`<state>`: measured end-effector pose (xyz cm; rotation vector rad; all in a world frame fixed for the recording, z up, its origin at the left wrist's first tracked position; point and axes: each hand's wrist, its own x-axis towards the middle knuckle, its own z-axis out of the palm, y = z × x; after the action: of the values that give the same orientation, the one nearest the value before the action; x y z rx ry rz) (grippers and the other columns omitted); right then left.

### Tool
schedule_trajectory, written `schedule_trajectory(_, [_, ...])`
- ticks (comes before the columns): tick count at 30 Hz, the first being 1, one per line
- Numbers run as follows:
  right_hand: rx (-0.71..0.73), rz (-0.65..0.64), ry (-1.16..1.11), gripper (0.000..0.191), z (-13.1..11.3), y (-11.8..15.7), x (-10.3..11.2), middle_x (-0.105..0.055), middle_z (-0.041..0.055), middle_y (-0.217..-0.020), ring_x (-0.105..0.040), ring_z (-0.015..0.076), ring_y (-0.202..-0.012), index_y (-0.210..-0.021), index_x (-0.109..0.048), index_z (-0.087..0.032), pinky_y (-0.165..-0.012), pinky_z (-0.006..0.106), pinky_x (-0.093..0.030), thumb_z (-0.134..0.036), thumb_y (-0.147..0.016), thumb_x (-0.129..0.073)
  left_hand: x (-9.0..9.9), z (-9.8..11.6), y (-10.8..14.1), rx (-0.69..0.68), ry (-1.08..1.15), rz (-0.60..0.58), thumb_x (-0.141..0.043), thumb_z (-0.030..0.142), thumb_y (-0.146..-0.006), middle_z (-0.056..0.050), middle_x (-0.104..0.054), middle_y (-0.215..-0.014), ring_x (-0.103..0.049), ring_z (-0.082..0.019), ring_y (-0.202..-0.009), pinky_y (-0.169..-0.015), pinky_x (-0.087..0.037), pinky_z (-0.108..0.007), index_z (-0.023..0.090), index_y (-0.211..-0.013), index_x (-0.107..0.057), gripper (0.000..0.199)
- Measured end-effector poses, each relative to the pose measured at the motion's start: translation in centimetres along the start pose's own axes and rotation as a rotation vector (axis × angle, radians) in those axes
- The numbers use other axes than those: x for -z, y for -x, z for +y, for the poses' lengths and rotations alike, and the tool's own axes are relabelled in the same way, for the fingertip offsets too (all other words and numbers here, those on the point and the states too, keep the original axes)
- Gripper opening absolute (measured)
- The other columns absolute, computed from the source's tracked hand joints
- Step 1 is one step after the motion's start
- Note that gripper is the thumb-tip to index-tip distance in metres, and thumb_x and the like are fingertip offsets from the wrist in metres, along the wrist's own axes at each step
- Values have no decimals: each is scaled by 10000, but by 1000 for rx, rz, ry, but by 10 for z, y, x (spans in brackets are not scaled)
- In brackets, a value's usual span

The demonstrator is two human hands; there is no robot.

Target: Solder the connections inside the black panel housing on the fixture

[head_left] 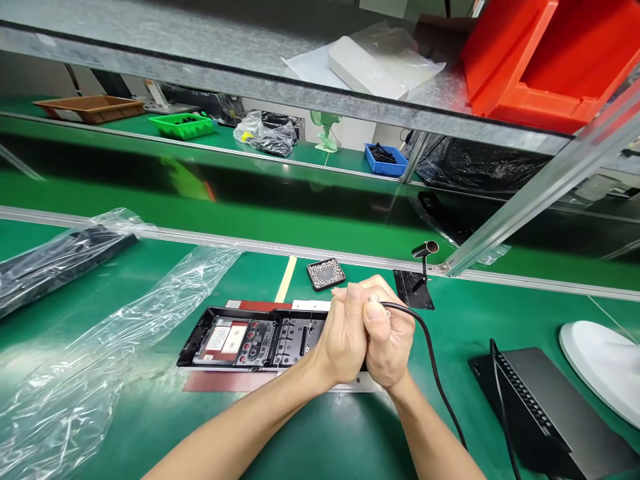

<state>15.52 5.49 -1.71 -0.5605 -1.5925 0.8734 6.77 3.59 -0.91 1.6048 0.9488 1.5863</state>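
Note:
Both hands meet over the right part of a long black plastic housing point(295, 340), which lies on a reddish-brown and white board point(225, 381). My left hand point(345, 337) is closed, with its fingers pressed against the other hand. My right hand point(390, 333) is closed around the end of a black cable point(431, 347), which runs down to the right from between thumb and fingers. Whatever my left hand grips is hidden by the fingers. The hands cover the housing's right end.
Behind the hands sits a small black tray of metal screws point(326, 274). A metal holder point(425, 251) stands near the rail. Plastic film point(125, 333) and a wrapped black part point(65, 263) lie left; a laptop point(555, 400) lies right. A shelf point(200, 60) spans above.

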Motion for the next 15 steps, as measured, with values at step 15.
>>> schedule_trajectory(15, [-30, 32, 32, 374, -6, 2, 0, -664, 99, -1094, -612, 234, -1117, -881, -740, -177, -962, 438, -471, -313, -1019, -421, 59, -1, 13, 40, -307, -147, -22, 643, -1001, -78, -603, -927, -482, -196, -878, -854, -383, -382, 158, -923, -617, 772])
